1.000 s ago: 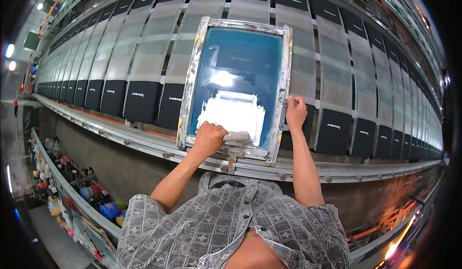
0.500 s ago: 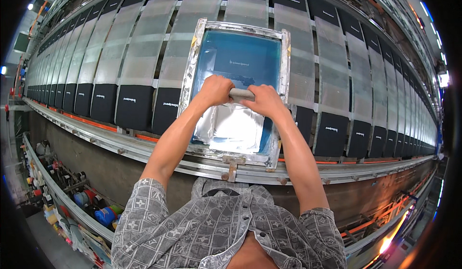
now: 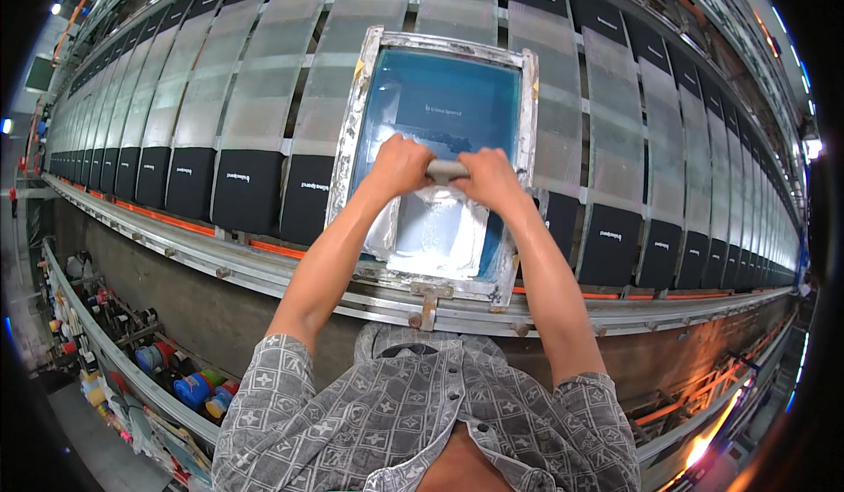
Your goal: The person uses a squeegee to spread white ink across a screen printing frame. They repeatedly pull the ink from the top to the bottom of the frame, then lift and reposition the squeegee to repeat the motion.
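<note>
Both my hands grip one grey squeegee by its handle, my left hand at one end and my right hand at the other. Its blade is largely hidden beneath my fingers. The squeegee rests on the blue mesh of a screen printing frame, whose metal rim is smeared with white. White ink covers the mesh on the near side of the squeegee. Beyond my hands, small pale lettering shows on the blue part. A metal clamp sits at the frame's near edge.
Long pallets stand in a row to both sides, with black fabric pieces at their near and far ends. A metal rail runs along the near edge. Paint containers fill a lower shelf at left; an orange glow shows at lower right.
My hands have shifted slightly with the squeegee, still gripping it. The whole view has shifted a little, so the frame appears a bit farther right and higher.
</note>
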Demonstrator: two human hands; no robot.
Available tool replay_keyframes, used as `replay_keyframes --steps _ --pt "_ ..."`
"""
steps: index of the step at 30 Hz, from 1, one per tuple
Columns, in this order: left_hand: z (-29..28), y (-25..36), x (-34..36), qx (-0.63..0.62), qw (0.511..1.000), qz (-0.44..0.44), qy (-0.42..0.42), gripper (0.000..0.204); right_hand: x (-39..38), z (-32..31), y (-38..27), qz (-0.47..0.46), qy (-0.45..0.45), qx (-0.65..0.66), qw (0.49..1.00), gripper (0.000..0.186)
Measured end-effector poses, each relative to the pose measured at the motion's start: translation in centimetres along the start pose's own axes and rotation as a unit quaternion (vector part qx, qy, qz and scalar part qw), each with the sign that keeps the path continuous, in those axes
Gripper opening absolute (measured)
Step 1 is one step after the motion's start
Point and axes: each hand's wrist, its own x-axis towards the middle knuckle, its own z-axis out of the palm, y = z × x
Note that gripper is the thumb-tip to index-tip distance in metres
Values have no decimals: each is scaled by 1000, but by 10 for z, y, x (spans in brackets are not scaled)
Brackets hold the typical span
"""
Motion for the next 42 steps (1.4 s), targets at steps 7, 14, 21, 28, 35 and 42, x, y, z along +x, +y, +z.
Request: replay_keyframes --steps 7,14,21,28,35,42 --pt "22 37 -88 -34 999 17 -34 15 -80 30 -42 -53 -11 27 998 23" --pt "-1 3 -16 -22 999 6 -25 24 -13 2 -8 -48 -2 -3 999 24" --pt "19 6 -27 -18 999 0 -36 20 -27 12 -18 -13 -17 -25 999 24" --pt "4 34 -78 -40 996 13 -80 19 -92 -11 -28 159 77 181 968 29" --pt "-6 4 -10 -16 1000 8 -22 12 -88 16 62 419 297 108 851 29" --pt "32 60 -162 2 979 64 195 28 -74 -2 43 321 369 136 861 28"
